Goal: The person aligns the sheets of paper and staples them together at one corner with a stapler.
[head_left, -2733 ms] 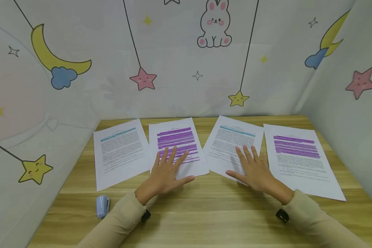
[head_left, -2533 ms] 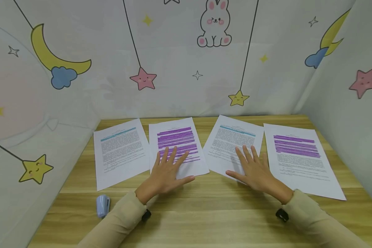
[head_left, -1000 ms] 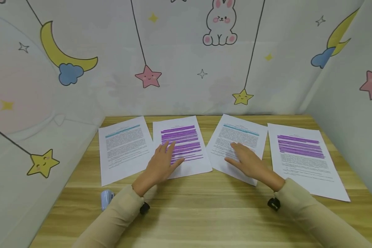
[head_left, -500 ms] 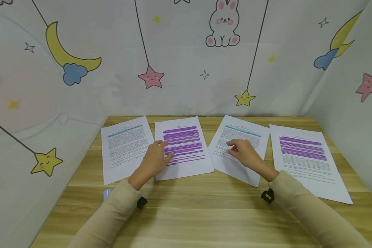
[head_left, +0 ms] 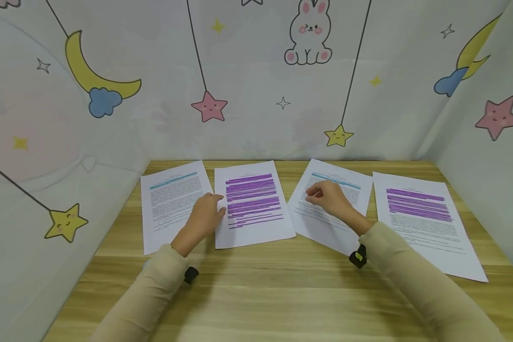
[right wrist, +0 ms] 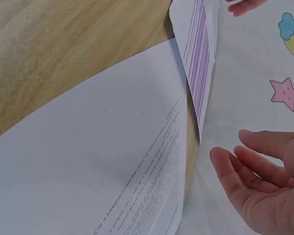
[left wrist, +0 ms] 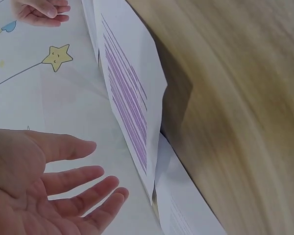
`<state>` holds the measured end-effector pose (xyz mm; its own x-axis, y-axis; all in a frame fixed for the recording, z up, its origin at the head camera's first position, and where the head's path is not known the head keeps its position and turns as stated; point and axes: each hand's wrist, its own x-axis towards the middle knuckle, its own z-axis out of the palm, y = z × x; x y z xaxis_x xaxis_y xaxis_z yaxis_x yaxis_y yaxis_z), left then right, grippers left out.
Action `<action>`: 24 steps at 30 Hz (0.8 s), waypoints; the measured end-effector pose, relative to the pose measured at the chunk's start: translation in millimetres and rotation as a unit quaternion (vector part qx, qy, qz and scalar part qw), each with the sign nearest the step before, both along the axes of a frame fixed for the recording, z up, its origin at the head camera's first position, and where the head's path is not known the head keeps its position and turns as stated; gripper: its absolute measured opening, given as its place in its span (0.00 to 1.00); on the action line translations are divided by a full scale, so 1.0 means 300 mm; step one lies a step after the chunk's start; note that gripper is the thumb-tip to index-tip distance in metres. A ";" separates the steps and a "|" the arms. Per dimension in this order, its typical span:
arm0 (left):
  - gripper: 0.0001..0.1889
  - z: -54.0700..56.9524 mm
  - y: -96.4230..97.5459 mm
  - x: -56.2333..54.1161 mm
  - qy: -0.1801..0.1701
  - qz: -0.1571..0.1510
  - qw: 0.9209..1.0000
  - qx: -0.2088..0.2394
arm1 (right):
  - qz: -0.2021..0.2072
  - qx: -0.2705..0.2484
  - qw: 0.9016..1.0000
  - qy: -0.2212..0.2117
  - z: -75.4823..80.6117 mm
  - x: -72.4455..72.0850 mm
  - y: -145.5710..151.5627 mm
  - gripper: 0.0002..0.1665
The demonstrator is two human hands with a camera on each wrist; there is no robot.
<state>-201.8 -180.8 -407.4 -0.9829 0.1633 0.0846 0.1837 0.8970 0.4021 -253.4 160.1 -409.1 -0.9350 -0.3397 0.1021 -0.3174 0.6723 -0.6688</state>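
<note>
Several printed sheets lie in a row on the wooden table. My left hand (head_left: 201,218) hovers over the gap between the far-left sheet with a blue line (head_left: 177,204) and the purple-marked sheet (head_left: 254,235). Its fingers are loosely bent and hold nothing, as the left wrist view also shows of this hand (left wrist: 54,191). Above the third sheet (head_left: 303,216), also blue-lined, is my right hand (head_left: 335,202). In the right wrist view its fingers (right wrist: 228,174) curl loosely with nothing between them. Farthest right lies another purple-marked sheet (head_left: 444,256).
A small light blue object (head_left: 146,265), stapler-like in earlier frames, is nearly hidden behind my left sleeve (head_left: 149,289). The wooden table (head_left: 261,294) ends at a white cloth backdrop (head_left: 256,128) printed with stars and a rabbit. Dark straps with devices (head_left: 359,256) sit on both wrists.
Both hands have lifted off the middle sheets, and their spread fingers have relaxed into a loose bend. The left hand has drifted left; the right has moved slightly up and left. The sheets stay put.
</note>
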 end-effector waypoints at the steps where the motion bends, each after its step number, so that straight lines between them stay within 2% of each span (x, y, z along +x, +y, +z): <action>1: 0.20 -0.002 -0.005 -0.003 0.000 0.001 1.000 0.000 | -0.002 -0.001 1.000 -0.007 0.000 -0.005 -0.001 0.10; 13: 0.20 -0.016 -0.051 -0.049 -0.020 0.036 0.999 -0.007 | -0.034 -0.039 0.995 -0.080 -0.016 -0.059 -0.043 0.11; 24: 0.16 -0.020 -0.075 -0.079 -0.034 0.068 0.997 0.004 | -0.037 -0.062 0.993 -0.096 -0.036 -0.095 -0.096 0.10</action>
<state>-225.5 -203.3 -413.5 -0.9995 0.0281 0.0176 0.0328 0.9088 0.4159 -281.8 131.3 -419.8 -0.9631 -0.2656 -0.0444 -0.1282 0.5974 -0.7916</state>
